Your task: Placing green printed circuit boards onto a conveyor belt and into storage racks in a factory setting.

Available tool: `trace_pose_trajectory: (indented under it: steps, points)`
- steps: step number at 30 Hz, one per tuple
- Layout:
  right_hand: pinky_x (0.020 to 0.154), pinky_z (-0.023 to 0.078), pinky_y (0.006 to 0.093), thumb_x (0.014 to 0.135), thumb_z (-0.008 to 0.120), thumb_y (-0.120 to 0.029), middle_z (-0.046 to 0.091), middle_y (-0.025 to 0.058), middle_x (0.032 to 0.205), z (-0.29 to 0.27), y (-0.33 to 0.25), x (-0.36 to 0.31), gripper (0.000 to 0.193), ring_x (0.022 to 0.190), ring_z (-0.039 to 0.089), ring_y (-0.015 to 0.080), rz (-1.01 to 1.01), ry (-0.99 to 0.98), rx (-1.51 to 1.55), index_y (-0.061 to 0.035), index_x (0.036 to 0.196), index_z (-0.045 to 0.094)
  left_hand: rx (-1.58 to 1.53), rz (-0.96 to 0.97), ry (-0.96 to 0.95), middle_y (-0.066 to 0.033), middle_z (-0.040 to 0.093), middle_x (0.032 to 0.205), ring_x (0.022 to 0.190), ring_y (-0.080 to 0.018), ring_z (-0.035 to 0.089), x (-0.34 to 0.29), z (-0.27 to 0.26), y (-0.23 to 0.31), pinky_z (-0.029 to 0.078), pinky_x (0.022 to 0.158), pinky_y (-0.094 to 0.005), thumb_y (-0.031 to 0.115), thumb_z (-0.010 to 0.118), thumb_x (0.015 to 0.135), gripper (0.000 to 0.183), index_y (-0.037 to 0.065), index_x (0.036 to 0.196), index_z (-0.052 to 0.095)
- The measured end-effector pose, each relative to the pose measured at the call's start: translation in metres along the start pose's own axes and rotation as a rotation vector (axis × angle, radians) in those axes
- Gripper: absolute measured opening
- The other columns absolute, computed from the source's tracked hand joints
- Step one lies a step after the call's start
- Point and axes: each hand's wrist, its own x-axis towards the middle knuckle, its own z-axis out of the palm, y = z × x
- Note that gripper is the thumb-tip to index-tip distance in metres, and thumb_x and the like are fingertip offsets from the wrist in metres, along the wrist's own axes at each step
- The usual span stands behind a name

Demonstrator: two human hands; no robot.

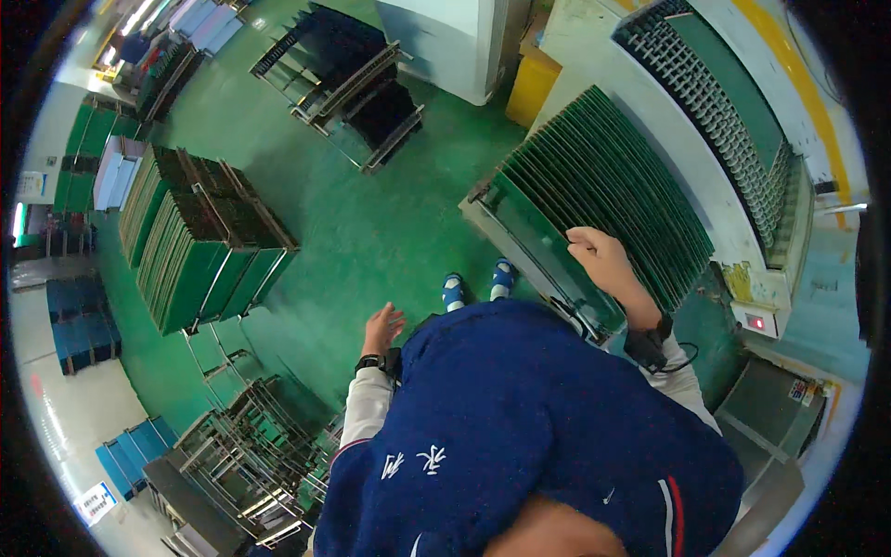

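My right hand (601, 260) is at the near side of a rack packed with upright green boards (603, 195). Its fingers are curled together at the boards' top edges; whether they grip a board is hidden. The nearest board stands behind a metal bar (524, 246) along the rack's near side. My left hand (384, 328) hangs in the air over the green floor, fingers apart, holding nothing. Each wrist has a black band, and a cable loops from the right one.
At right, a machine (715, 102) with rows of rollers stands beyond the boards. Another loaded board rack (209, 241) is at left, with a dark rack (339, 84) at the far middle. Empty metal frames (255, 455) crowd the lower left. A yellow bin (533, 88) sits by the pillar.
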Motion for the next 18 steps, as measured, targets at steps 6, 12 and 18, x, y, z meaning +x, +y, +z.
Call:
trace_pose_trajectory:
  steps: [6, 12, 18]
  points:
    - [0.086, 0.044, 0.0385, 0.079, 0.061, -0.018, 0.058, 0.0194, 0.11, 0.039, -0.014, -0.014, 0.041, 0.102, 0.057, 0.0318, -0.037, 0.095, -0.269, -0.0026, 0.116, 0.052, 0.01, 0.015, -0.009, -0.0125, 0.062, 0.099, 0.072, -0.0183, 0.061, 0.007, -0.03, -0.013, 0.049, 0.054, -0.0259, 0.035, 0.06, 0.084, 0.045, 0.002, 0.113, 0.052]
    - [0.082, 0.043, 0.0432, 0.08, 0.058, -0.019, 0.059, 0.0231, 0.103, 0.061, 0.02, -0.02, 0.039, 0.096, 0.055, 0.0403, 0.088, 0.088, -0.413, -0.0013, 0.114, 0.05, 0.102, 0.059, 0.025, -0.0082, 0.063, 0.095, 0.069, -0.0153, 0.059, 0.011, -0.03, 0.004, 0.046, 0.054, -0.0269, 0.039, 0.062, 0.082, 0.049, 0.003, 0.114, 0.053]
    - [0.075, 0.044, 0.0443, 0.082, 0.056, -0.021, 0.061, 0.0224, 0.093, 0.06, 0.063, 0.0, 0.029, 0.088, 0.057, 0.04, 0.114, 0.146, -0.625, 0.0001, 0.102, 0.057, 0.069, 0.058, 0.022, -0.0075, 0.063, 0.096, 0.069, -0.0147, 0.059, 0.009, -0.04, 0.005, 0.046, 0.056, -0.0266, 0.041, 0.06, 0.083, 0.05, 0.003, 0.115, 0.054]
